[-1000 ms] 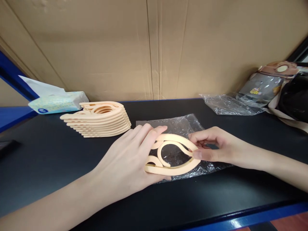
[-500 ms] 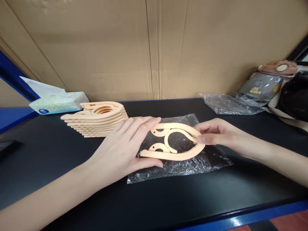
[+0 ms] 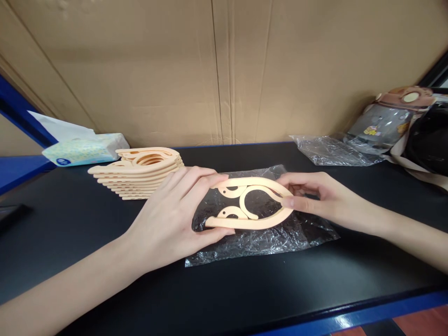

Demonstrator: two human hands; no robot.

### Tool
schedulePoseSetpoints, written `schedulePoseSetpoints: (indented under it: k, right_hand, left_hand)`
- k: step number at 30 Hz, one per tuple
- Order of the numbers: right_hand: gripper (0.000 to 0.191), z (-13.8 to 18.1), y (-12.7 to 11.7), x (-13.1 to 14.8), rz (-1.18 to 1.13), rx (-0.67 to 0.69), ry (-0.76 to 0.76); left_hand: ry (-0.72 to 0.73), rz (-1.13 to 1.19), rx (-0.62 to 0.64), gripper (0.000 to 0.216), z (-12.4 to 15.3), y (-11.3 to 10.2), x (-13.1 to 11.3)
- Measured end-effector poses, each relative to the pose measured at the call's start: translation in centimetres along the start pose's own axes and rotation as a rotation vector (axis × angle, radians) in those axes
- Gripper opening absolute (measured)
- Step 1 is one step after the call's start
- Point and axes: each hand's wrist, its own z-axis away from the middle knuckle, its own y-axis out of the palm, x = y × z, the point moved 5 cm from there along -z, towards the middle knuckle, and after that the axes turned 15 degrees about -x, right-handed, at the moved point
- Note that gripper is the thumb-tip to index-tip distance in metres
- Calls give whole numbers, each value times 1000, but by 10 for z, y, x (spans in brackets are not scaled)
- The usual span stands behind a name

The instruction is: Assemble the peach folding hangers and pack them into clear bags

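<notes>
A peach-coloured plastic folding hanger (image 3: 257,223), folded with its round hook between the two arms, is held over a clear plastic bag (image 3: 241,246) lying flat on the black tabletop. My left hand (image 3: 175,212) spans the hanger's left end, fingertips on its far arm and thumb along the near arm. At the right end, my right hand (image 3: 315,196) pinches the joined tip between thumb and fingers. Beyond my left hand, a neat stack of matching folded hangers (image 3: 140,173) is partly hidden by the fingers.
A tissue pack (image 3: 86,148) lies at the back left, one sheet sticking out. Towards the back right are another clear plastic bag (image 3: 332,150), a bottle with a brown lid (image 3: 381,123) and a black item (image 3: 429,140) with a pale strap. Cardboard (image 3: 157,74) stands behind the table.
The hanger has shifted slightly left and tipped a little, with both hands keeping hold of it. My left hand has moved slightly left; the bag and stack look unchanged.
</notes>
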Motion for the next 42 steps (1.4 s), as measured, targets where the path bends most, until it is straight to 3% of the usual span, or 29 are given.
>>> schedulePoseSetpoints:
  k: [5, 9, 13, 19, 26, 31, 34, 38, 42]
  right_hand:
    - [71, 8, 4, 14, 247, -93, -393]
    - [75, 16, 10, 22, 462, -98, -599]
    - [71, 20, 15, 27, 541, -131, -667]
    - [71, 15, 9, 27, 575, -172, -652]
    - [69, -14, -56, 6, 675, -249, -454]
    - [60, -17, -86, -12, 721, -100, -318]
    - [61, -13, -87, -16, 748, -39, -296]
    - [63, -11, -71, -15, 702, 46, -272]
    - [65, -14, -48, -14, 665, 13, -316]
  left_hand:
    - [-19, 3, -8, 57, 0, 2, -4]
    - [-63, 47, -5, 57, 2, 1, -10]
    - [-82, 51, -8, 59, 3, 1, -15]
    - [-140, 114, 111, 74, 4, 11, -9]
    - [-337, 147, 324, 57, 16, 22, 18]
    - [-259, 171, 406, 66, 26, 33, 18]
    - [-261, 170, 384, 68, 30, 36, 14]
    - [-258, 175, 378, 70, 33, 37, 12]
    - [-212, 181, 451, 73, 33, 40, 14]
